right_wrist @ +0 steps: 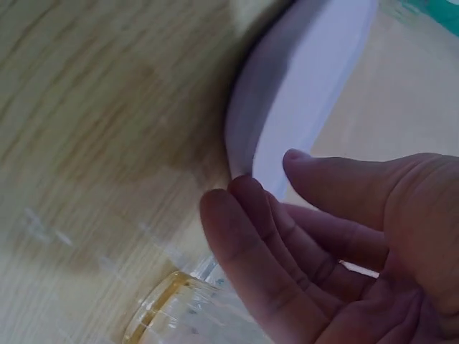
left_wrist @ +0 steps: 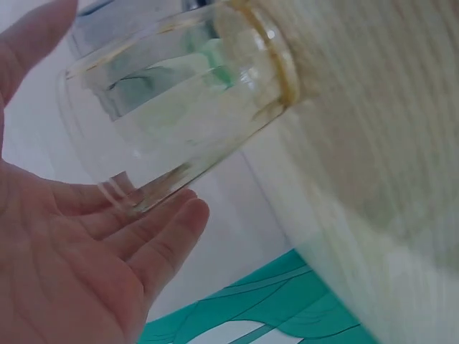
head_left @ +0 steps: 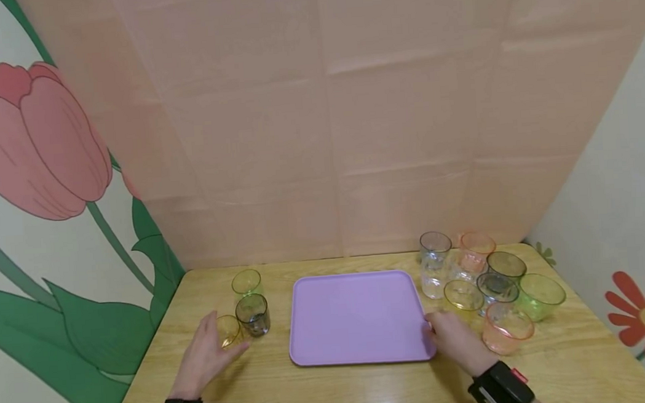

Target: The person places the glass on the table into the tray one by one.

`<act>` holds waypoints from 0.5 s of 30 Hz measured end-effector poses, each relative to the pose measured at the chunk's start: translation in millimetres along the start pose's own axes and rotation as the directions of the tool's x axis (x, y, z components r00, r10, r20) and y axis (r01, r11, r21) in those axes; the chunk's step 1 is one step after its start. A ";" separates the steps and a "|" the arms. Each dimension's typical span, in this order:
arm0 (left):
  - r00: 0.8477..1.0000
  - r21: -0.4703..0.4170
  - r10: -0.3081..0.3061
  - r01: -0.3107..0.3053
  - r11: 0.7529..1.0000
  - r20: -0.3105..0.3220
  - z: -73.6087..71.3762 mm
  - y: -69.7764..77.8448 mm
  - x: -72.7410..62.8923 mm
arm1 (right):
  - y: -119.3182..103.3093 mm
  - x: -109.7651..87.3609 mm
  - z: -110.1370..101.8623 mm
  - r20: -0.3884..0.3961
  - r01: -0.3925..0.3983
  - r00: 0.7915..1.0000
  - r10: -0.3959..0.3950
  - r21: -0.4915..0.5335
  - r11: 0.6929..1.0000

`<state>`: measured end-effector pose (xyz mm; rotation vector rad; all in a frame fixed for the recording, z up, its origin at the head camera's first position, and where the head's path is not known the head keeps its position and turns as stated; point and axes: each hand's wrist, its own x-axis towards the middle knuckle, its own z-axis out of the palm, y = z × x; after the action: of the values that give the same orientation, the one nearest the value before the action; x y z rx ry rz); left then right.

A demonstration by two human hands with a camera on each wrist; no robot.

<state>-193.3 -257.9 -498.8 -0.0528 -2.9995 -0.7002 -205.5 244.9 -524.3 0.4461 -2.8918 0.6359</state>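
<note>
On the table [head_left: 334, 392] before me, the tray [head_left: 357, 318] lies between 3 glasses [head_left: 254, 316] on my left and 7 glasses [head_left: 496, 289] on my right; behind them hangs a sheet [head_left: 329, 133].

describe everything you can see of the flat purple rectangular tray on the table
The flat purple rectangular tray lies on the light wood-grain table, between a small and a larger group of tinted see-through glasses. It looks like smooth plastic, with rounded corners and a low raised rim. Its surface is bare. The person's right hand is at its right edge, thumb and fingers about the rim; whether they grip it is unclear.
</note>
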 end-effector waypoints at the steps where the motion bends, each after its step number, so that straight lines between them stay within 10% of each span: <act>1: 1.000 -0.007 -0.017 0.017 1.000 0.004 0.8 -0.8 0.1 | 0.1 -0.9 0.6 -0.004 -0.011 1.000 0.011 -0.006 1.000; 15: 0.988 -0.195 -0.154 0.157 0.968 0.028 10.1 -12.0 6.5 | 0.5 -5.0 12.0 0.046 -0.077 0.996 0.078 -0.023 0.997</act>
<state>-200.8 -264.1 -512.7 0.1720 -2.9581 -1.0147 -201.9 241.5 -536.3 0.3523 -2.9700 0.6138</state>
